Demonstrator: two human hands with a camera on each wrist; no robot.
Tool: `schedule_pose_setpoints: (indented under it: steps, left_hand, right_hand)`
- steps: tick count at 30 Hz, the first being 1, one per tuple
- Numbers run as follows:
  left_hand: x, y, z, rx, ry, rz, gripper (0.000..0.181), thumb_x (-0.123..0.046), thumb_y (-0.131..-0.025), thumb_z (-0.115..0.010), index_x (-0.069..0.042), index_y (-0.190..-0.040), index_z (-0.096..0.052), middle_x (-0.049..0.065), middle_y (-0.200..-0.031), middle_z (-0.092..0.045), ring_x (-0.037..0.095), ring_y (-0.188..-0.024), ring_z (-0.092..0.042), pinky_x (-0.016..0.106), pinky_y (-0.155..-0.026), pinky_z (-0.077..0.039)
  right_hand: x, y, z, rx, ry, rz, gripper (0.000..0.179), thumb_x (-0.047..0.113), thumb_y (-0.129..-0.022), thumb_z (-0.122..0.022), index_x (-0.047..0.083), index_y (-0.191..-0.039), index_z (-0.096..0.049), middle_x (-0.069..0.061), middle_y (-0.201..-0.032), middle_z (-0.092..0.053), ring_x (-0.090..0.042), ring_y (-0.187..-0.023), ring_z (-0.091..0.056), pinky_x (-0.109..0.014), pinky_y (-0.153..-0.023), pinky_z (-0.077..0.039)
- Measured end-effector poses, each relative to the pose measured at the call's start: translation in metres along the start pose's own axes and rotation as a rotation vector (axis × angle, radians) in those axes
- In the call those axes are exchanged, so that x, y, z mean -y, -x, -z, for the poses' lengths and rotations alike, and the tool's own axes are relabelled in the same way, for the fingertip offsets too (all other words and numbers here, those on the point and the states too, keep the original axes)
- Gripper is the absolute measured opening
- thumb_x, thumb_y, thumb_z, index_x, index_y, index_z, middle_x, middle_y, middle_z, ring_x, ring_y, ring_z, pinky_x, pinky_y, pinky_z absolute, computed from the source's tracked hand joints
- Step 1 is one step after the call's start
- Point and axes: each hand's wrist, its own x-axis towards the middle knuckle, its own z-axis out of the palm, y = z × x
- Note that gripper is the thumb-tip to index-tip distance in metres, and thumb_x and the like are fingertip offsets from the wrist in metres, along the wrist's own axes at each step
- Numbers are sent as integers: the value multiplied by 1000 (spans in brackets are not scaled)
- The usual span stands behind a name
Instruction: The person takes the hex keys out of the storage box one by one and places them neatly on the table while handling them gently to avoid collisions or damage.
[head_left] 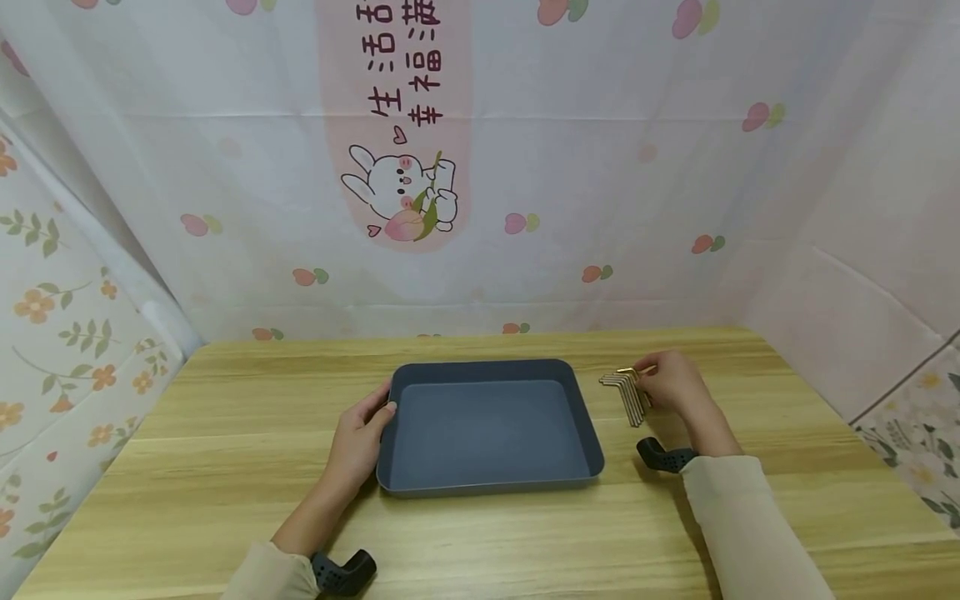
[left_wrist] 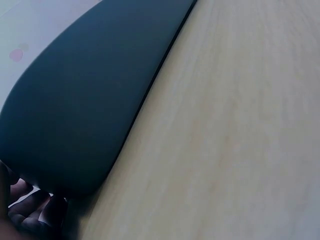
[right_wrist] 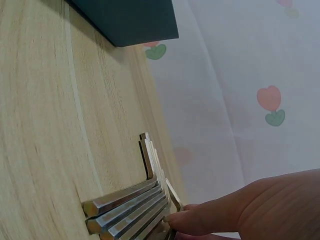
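Observation:
A dark grey rectangular tray [head_left: 487, 429] lies on the table with its inside bare. My left hand [head_left: 356, 437] grips its left side, thumb over the rim and fingers along the outer wall. In the left wrist view, the tray's outer wall [left_wrist: 95, 95] fills the upper left, with dim curled fingers at its corner. Right of the tray, several L-shaped hex keys [head_left: 632, 407] lie nested side by side. My right hand [head_left: 670, 385] pinches a gold-toned hex key [head_left: 626, 370] at the far end of the row. The right wrist view shows the thumb [right_wrist: 200, 220] against the keys.
The wood-grain table [head_left: 225, 467] runs back to a white printed cloth [head_left: 570, 167] hanging behind it. More patterned cloth hangs at the left and right sides. Black wrist cameras [head_left: 343, 573] sit by both sleeves.

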Motion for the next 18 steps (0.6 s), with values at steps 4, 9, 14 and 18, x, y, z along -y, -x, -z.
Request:
schedule_pose_setpoints:
  steps: [4, 9, 14, 18]
  left_hand:
    - [1, 0, 1, 0, 7, 3, 49, -15, -106, -48, -7, -154, -43, 10, -159, -44, 24, -151, -35, 42, -120, -31]
    - [2, 0, 1, -2, 18, 4, 49, -14, -106, -49, -6, -153, -43, 11, -158, -44, 23, -151, -36, 41, -120, -32]
    - [3, -2, 1, -6, 16, -4, 48, -14, -106, -49, -6, -153, -43, 12, -158, -45, 24, -150, -36, 42, -120, -32]
    - [2, -2, -1, -6, 22, -8, 48, -13, -106, -49, -4, -153, -43, 13, -158, -44, 25, -150, -37, 43, -120, -32]
  right_hand:
    - [2, -1, 0, 14, 17, 9, 35, 8, -96, -57, -9, -125, -65, -35, -117, -66, -37, -93, -69, -31, -61, -55]
    - [4, -1, 0, 19, 41, 21, 33, 10, -97, -58, -9, -122, -67, -34, -115, -68, -37, -94, -69, -32, -63, -55]
    - [5, 1, 0, 34, 24, 9, 33, 10, -97, -58, -10, -123, -66, -35, -115, -67, -31, -88, -69, -29, -61, -55]
    - [6, 5, 4, 54, 24, 0, 36, 10, -99, -54, -11, -127, -62, -37, -120, -65, -33, -91, -68, -31, -62, -56]
